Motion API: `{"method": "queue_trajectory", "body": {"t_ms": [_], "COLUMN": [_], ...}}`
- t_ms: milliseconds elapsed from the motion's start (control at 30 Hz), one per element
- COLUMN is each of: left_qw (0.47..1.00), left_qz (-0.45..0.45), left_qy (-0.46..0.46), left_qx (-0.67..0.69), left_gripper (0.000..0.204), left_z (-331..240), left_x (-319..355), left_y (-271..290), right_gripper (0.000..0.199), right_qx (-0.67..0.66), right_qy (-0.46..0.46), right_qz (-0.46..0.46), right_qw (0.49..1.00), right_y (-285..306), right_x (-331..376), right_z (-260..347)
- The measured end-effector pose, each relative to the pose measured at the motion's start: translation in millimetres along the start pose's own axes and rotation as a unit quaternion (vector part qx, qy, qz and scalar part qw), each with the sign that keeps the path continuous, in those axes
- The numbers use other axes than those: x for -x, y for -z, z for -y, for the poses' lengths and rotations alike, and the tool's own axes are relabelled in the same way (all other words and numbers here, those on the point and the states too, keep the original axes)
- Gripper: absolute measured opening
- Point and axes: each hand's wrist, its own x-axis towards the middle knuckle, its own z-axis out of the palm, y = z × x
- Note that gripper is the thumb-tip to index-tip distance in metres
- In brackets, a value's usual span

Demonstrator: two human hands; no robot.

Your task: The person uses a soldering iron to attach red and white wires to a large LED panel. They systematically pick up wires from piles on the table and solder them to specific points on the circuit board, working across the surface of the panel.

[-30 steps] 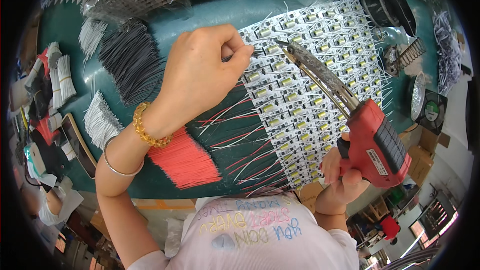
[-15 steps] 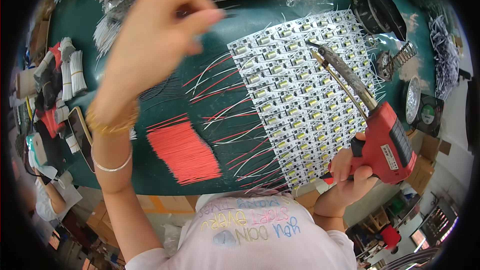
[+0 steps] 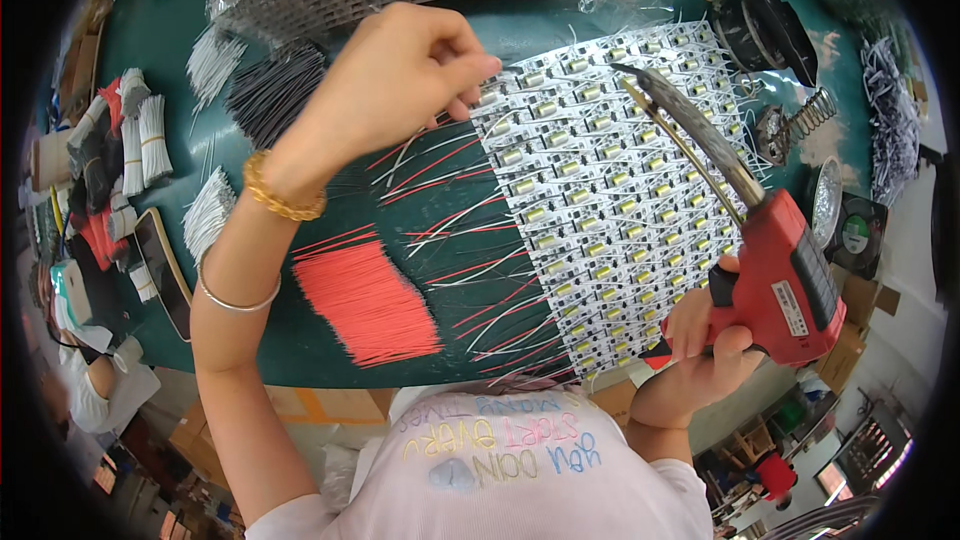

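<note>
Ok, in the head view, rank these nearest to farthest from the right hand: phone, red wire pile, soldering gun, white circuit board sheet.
From the right hand:
1. soldering gun, held in it
2. white circuit board sheet, just to its left
3. red wire pile, farther left, past the sheet
4. phone, far left

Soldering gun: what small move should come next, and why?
Perhaps bring the tip of the red soldering gun left toward the left hand: its fingers seem to pinch a black wire at the upper-left corner of the circuit-board panel, while the right hand holds the tip apart, farther right.
</note>
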Motion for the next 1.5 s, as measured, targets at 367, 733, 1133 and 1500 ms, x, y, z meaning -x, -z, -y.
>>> {"method": "queue_trajectory", "body": {"t_ms": [367,733,1133,1500], "left_qw": [0.992,0.996,0.997,0.994], "left_qz": [-0.057,-0.042,-0.036,-0.046], "left_qy": [-0.04,-0.016,0.002,-0.025], "left_qx": [-0.104,-0.079,-0.072,-0.096], "left_gripper": [0.019,0.02,0.02,0.02], "left_z": [12,13,9,7], "left_x": [0,-2,-2,0], "left_y": [-11,-10,-8,-5], "right_gripper": [0.079,0.063,0.059,0.069], "right_qx": [0.159,0.12,0.088,0.13], "right_qy": [-0.005,-0.036,-0.068,0.032], "right_qz": [0.02,0.014,0.008,0.04], "right_qw": [0.987,0.992,0.994,0.99], "right_y": [-15,-12,-11,5], "right_x": [-5,1,6,4], "right_z": [-19,-26,-28,-30]}}
